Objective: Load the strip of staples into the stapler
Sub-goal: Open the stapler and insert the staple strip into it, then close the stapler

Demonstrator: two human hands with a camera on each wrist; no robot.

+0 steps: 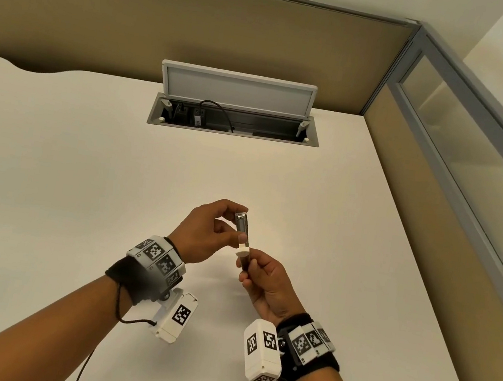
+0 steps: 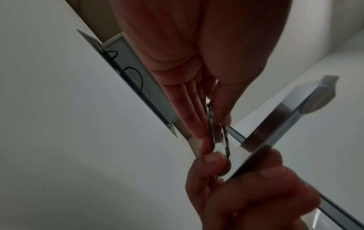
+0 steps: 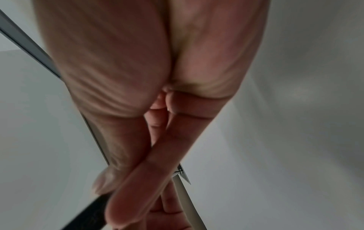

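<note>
Left grip (image 1: 205, 232) pinches the stapler (image 1: 242, 226) by its metal body, held upright above the surface (image 1: 85, 167), fingers curled round it. Right grip (image 1: 263, 281) is clenched on a dark piece just below the stapler's white end — likely the pusher or tray, can't tell. Staple strip itself isn't clearly visible in any view; wrist views are blurred. Likely step: working the tray at the stapler's rear end. To do it well — keep the left pinch firm, move the right hand straight along the body's axis, no twisting.
</note>
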